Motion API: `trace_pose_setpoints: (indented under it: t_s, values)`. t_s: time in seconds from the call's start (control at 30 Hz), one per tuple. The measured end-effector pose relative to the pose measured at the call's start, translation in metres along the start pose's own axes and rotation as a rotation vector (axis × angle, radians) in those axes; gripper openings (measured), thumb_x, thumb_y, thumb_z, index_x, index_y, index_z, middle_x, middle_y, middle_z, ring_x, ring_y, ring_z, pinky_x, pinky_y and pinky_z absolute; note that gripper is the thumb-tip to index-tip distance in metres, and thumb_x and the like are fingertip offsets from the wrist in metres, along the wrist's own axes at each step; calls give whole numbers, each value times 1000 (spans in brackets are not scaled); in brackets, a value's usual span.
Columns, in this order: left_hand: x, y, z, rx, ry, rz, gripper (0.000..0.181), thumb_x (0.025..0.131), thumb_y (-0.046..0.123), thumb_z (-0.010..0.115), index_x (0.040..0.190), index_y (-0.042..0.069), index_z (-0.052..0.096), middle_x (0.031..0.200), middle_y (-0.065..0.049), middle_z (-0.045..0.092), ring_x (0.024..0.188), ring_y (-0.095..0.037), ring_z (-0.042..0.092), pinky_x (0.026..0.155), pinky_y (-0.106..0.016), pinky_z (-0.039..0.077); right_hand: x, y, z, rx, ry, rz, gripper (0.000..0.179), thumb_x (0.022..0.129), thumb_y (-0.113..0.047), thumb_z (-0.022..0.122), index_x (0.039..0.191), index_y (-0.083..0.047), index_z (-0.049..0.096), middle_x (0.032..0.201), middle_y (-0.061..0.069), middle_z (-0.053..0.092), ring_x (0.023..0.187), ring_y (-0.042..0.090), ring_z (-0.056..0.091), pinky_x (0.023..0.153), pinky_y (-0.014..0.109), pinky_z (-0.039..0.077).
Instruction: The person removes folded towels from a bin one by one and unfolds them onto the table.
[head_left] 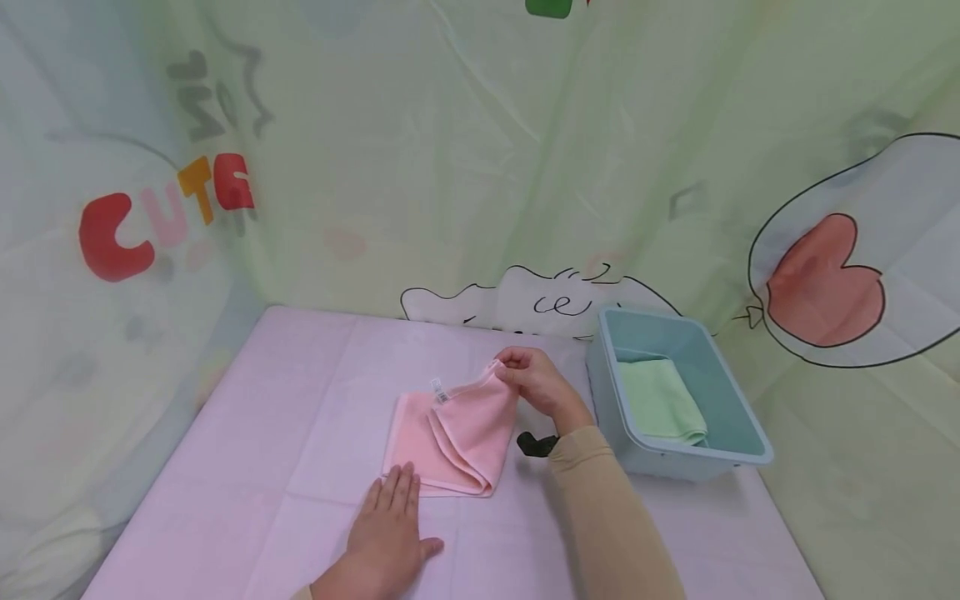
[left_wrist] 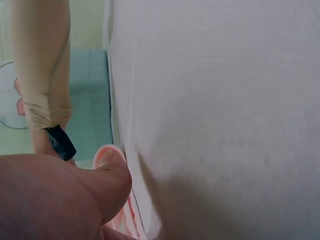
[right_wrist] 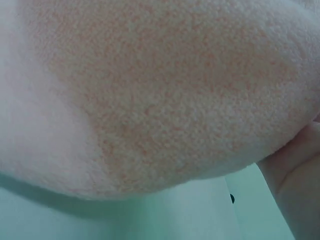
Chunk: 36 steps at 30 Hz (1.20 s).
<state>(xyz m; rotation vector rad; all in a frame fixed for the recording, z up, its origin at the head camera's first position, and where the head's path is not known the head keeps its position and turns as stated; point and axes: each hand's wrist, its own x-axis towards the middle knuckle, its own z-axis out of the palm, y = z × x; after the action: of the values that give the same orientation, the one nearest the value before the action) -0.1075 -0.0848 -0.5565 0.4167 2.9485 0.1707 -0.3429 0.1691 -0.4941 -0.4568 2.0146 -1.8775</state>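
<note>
A pink towel (head_left: 468, 429) lies partly folded on the table, its right part lifted into a raised flap with a small white tag on the edge. My right hand (head_left: 536, 379) pinches the flap's far upper corner between thumb and fingers. In the right wrist view the fuzzy towel (right_wrist: 165, 100) fills most of the picture, with part of the right hand (right_wrist: 297, 175) at the right edge. My left hand (head_left: 390, 529) lies flat with fingers straight, fingertips on the towel's near left corner. The left wrist view shows the left thumb (left_wrist: 112, 182) beside the towel's pink edge.
To the right stands a light blue plastic bin (head_left: 723, 400) with a folded green towel (head_left: 660, 400) inside. A pale pink cloth (head_left: 322, 417) covers the table. Printed curtains (head_left: 450, 167) hang behind and at both sides. A dark strap (head_left: 536, 444) shows at the right wrist.
</note>
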Motion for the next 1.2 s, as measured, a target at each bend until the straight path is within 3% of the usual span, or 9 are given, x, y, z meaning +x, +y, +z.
trace_pose_setpoints:
  t_s: [0.3, 0.5, 0.73, 1.2]
  values:
    - [-4, -8, -6, 55, -4, -35, 98, 101, 70, 54, 163, -4, 40, 177, -22, 28, 165, -40, 28, 133, -57, 27, -17, 5, -22, 86, -114, -140, 33, 104, 7, 55, 98, -19, 74, 92, -7, 74, 84, 7, 65, 80, 21, 59]
    - [-5, -21, -11, 3, -23, -45, 99, 102, 68, 54, 163, -7, 37, 176, -25, 27, 166, -43, 25, 133, -61, 24, -27, 10, -30, 124, -173, -198, 34, 104, 9, 53, 100, -17, 74, 92, -9, 74, 84, 5, 67, 80, 19, 59]
    - [-1, -41, -10, 7, -11, -44, 97, 104, 68, 51, 162, -9, 37, 176, -26, 27, 165, -44, 26, 133, -62, 24, -40, 21, -39, 105, -231, -186, 35, 105, 10, 52, 100, -17, 75, 93, -9, 75, 87, 5, 66, 86, 20, 59]
    - [29, -77, -10, 1, 20, -48, 96, 108, 64, 48, 163, -12, 31, 175, -30, 25, 165, -47, 25, 133, -62, 24, -64, 30, -47, 47, -332, -98, 33, 101, 10, 56, 101, -15, 77, 94, -8, 77, 90, 5, 65, 91, 23, 57]
